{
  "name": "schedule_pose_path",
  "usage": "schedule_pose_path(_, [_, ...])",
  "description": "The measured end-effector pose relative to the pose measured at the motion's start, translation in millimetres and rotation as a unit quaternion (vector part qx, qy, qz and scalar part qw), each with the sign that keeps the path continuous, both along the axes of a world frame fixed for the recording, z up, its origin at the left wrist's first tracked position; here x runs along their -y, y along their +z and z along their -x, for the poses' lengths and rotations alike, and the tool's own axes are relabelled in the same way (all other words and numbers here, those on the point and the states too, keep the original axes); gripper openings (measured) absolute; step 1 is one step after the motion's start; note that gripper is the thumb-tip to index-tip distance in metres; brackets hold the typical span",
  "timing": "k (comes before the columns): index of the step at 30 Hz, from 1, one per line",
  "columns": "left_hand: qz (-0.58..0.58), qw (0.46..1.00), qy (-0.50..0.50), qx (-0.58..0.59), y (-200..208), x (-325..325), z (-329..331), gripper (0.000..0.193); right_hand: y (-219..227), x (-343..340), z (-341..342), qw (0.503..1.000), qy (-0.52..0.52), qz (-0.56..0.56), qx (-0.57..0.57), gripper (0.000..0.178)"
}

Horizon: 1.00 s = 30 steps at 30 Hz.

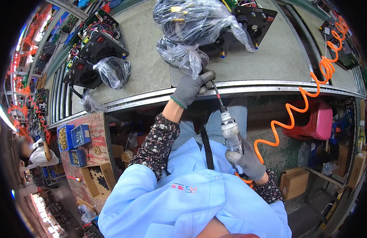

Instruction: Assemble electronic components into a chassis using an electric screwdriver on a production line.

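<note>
My right hand [249, 162], in a grey glove, is wrapped round the body of an air screwdriver [230, 127]. The tool's long bit points up and away toward the workbench edge. Close beside the bit's tip is my left hand [193, 88], also gloved, its fingers bent and pressed together; whatever they pinch is hidden. Just beyond that hand, a clear plastic bag [187, 23] with dark contents covers part of a black panel assembly [259, 23] on the bench. Another small bagged bundle [177, 53] lies right by my left fingers.
Further left on the workbench [150, 75] stand black panel units [104, 47] with wiring. An orange coiled air hose [288, 115] hangs at the right. Blue screw bins [80, 135] and a cardboard box [98, 180] sit lower left. A person [43, 152] is at far left.
</note>
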<state>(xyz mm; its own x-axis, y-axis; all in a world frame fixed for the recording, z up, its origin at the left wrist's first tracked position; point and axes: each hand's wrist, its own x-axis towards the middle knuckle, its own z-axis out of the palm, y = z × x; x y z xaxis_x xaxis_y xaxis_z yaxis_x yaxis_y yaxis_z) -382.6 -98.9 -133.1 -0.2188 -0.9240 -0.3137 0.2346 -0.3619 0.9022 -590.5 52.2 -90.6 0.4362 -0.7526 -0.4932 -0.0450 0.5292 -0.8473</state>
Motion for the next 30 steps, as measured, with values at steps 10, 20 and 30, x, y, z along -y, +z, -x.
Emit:
schedule_pose_path(10, [-0.001,0.989,-0.077,-0.127,-7,5,-4,0.027,-8,0,11,0.975,-0.019,-0.083,0.203,0.056])
schedule_pose_path(20, [-0.145,0.953,0.087,-0.253,-10,-16,8,0.018,3,50,-10,0.986,-0.134,0.06,0.08,0.047])
schedule_pose_path(30, [-0.098,0.936,0.049,-0.335,-22,-25,-9,0.026,10,60,-13,0.989,-0.111,0.063,0.081,0.047])
